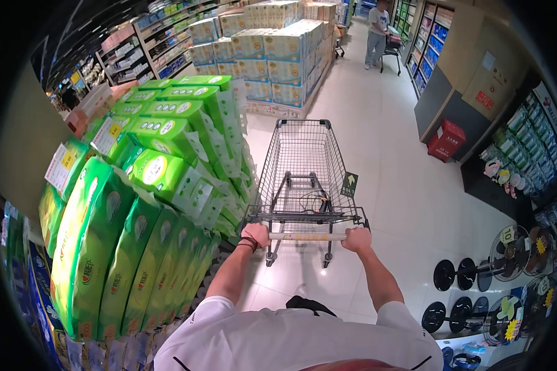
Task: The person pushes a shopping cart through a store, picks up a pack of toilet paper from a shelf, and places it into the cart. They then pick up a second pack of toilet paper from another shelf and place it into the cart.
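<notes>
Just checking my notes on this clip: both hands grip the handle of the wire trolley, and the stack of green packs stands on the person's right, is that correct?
Not quite. The head view shows the green packs on the person's left. The left hand and right hand do both grip the trolley handle.

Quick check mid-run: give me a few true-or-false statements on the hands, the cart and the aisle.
1. Both hands grip the cart handle. True: left hand and right hand are closed on it.
2. The basket is piled with green packs. False: it holds almost nothing; the packs are stacked beside it, on the left.
3. A person stands far ahead in the aisle. True.
4. A red box sits in the cart. False: it stands on the floor at the right.
</notes>
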A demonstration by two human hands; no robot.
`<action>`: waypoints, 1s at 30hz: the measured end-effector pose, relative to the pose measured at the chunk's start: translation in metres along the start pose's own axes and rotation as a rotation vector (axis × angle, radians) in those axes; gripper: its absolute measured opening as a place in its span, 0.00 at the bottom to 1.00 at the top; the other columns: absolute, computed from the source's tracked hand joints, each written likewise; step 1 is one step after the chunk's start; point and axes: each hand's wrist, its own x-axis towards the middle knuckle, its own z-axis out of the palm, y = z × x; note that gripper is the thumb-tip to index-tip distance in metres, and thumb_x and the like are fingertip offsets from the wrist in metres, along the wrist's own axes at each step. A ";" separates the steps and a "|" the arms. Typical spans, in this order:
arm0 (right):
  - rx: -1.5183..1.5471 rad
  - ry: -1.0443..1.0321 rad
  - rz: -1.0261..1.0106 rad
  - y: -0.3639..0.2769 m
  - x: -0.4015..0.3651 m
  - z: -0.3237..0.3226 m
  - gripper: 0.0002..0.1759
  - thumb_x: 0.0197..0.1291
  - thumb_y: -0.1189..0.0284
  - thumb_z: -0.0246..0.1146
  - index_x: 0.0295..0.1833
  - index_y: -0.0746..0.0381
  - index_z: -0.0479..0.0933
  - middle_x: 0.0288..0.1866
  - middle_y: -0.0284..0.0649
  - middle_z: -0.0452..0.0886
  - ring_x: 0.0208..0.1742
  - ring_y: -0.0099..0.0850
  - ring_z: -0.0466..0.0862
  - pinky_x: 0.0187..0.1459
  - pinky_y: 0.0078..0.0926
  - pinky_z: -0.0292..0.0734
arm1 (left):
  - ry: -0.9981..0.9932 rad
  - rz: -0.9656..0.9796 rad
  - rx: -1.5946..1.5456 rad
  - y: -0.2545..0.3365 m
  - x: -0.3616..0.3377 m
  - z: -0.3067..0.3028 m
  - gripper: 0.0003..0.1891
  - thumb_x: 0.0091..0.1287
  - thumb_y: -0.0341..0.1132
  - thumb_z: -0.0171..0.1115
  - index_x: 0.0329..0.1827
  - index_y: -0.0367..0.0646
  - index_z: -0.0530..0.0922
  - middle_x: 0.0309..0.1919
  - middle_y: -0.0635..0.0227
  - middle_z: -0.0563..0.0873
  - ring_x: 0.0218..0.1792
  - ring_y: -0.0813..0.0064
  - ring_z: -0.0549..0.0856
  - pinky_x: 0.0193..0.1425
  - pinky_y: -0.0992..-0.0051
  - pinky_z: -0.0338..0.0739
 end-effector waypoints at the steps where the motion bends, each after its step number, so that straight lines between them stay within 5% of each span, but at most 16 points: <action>1: 0.000 -0.004 -0.004 0.006 0.017 -0.005 0.17 0.47 0.55 0.66 0.36 0.54 0.89 0.31 0.44 0.90 0.35 0.43 0.91 0.40 0.43 0.86 | 0.004 -0.020 -0.006 0.000 0.017 -0.007 0.17 0.56 0.49 0.66 0.38 0.48 0.91 0.38 0.53 0.92 0.42 0.54 0.93 0.51 0.58 0.87; 14: -0.011 -0.029 -0.084 0.046 0.148 -0.020 0.16 0.49 0.56 0.63 0.35 0.53 0.89 0.31 0.43 0.90 0.35 0.42 0.91 0.40 0.42 0.85 | 0.030 -0.043 0.020 -0.021 0.126 -0.043 0.17 0.57 0.52 0.65 0.35 0.50 0.92 0.35 0.56 0.92 0.40 0.56 0.93 0.49 0.59 0.87; 18: -0.007 -0.028 -0.086 0.050 0.183 -0.023 0.16 0.48 0.56 0.63 0.34 0.53 0.88 0.29 0.43 0.89 0.32 0.42 0.90 0.38 0.43 0.85 | -0.053 -0.094 -0.023 -0.025 0.150 -0.072 0.17 0.57 0.49 0.65 0.42 0.51 0.92 0.39 0.56 0.93 0.43 0.55 0.93 0.52 0.58 0.87; 30: -0.016 -0.144 -0.062 0.063 0.335 -0.058 0.18 0.49 0.55 0.64 0.41 0.53 0.90 0.35 0.43 0.91 0.40 0.40 0.92 0.44 0.41 0.86 | 0.005 -0.108 -0.023 -0.077 0.285 -0.105 0.19 0.57 0.51 0.66 0.40 0.48 0.92 0.37 0.55 0.92 0.40 0.56 0.93 0.49 0.59 0.87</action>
